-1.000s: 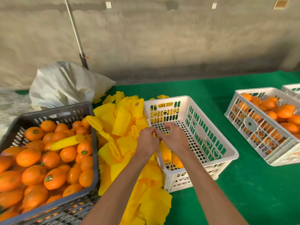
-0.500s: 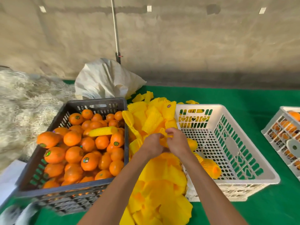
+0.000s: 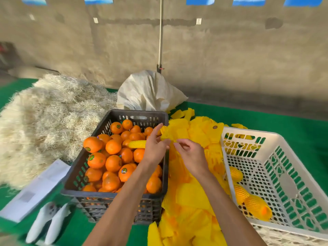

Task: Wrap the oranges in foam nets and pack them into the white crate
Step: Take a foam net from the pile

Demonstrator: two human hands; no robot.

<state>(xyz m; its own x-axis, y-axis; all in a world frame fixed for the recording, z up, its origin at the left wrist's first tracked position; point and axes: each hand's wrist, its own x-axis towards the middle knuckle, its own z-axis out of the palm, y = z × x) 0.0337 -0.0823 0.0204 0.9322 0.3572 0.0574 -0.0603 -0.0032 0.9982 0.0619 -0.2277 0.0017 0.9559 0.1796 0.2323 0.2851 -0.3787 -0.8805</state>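
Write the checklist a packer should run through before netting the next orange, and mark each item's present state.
1. Foam net in hand: ok, the left hand pinches a yellow foam net.
2. Right hand free to help: cannot tell, its fingers curl beside the net.
3. Bare oranges within reach: ok, the dark crate is full.
4. Room in the white crate: ok, only a few netted oranges.
5. Spare nets: ok, the net pile lies between the crates.

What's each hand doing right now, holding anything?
Left hand: pinching a yellow foam net above the pile.
Right hand: fingers curled beside the net; grip cannot be told.
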